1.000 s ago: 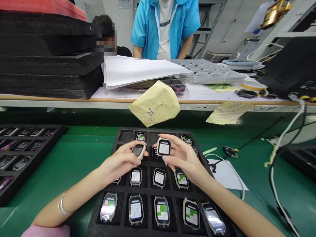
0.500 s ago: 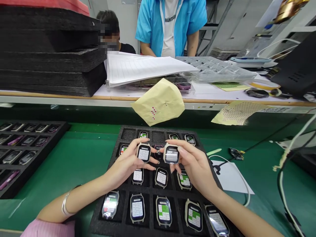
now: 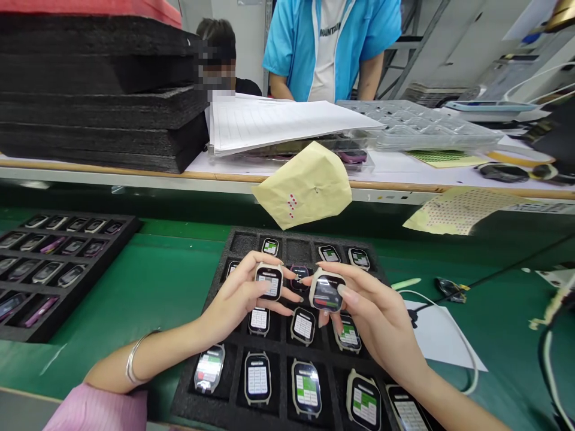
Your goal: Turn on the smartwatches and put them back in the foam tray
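Observation:
My left hand (image 3: 236, 299) grips a beige smartwatch body (image 3: 268, 281) with a lit white grid screen, held above a black foam tray (image 3: 242, 242). A second beige watch body (image 3: 327, 291), its screen dark and glossy, sits in the closed fingers of my right hand (image 3: 375, 320). Both hands hover side by side over the tray's middle rows. Several more watch bodies with lit green and white screens lie in the tray's pockets, for example one (image 3: 257, 378) in the front row.
Another black foam tray (image 3: 67, 302) of watch bodies lies at left on the green belt (image 3: 148, 281). Beyond stands a shelf with stacked black foam (image 3: 99, 102), papers (image 3: 278, 120) and clear blister trays (image 3: 417, 126). A person in a blue jacket (image 3: 332, 42) stands behind; another sits beside. Cables lie at right.
Both hands have drawn nearer to me over the tray, each still holding its watch. The left watch now faces up with its screen showing; the right watch has tilted and its screen looks dark.

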### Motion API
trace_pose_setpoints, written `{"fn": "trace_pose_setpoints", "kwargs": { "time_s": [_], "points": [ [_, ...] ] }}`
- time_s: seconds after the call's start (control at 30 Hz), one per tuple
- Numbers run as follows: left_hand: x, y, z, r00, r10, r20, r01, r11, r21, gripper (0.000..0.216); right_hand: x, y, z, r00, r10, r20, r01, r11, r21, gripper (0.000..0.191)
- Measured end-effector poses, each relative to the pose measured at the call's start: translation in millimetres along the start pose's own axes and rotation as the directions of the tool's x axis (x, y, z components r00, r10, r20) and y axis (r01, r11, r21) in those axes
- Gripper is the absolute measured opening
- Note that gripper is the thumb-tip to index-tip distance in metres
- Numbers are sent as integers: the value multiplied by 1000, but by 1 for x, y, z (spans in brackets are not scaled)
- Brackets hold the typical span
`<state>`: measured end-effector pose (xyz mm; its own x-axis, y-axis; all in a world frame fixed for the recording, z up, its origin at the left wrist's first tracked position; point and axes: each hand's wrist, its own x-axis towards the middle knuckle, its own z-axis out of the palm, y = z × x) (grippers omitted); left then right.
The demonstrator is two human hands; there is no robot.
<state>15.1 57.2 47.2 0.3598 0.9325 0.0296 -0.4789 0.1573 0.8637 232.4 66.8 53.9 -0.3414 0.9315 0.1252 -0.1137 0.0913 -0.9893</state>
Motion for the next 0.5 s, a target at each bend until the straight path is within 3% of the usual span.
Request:
{"fn": "trace_pose_setpoints", "kwargs": {
  "time_s": [0.33,0.43,0.5],
  "points": [
    [-16,3,8,998,-64,14,64,997,-42,28,-2,-10,11,997,26,-71,-28,999,-25,19],
    [-18,2,10,997,-75,17,76,997,-31,24,-22,-26,21,999,15,41,-16,999,30,26],
    [-18,2,11,997,-79,25,79,997,-20,19,-41,-38,27,986,-10,164,-3,997,75,46]
  ]
}}
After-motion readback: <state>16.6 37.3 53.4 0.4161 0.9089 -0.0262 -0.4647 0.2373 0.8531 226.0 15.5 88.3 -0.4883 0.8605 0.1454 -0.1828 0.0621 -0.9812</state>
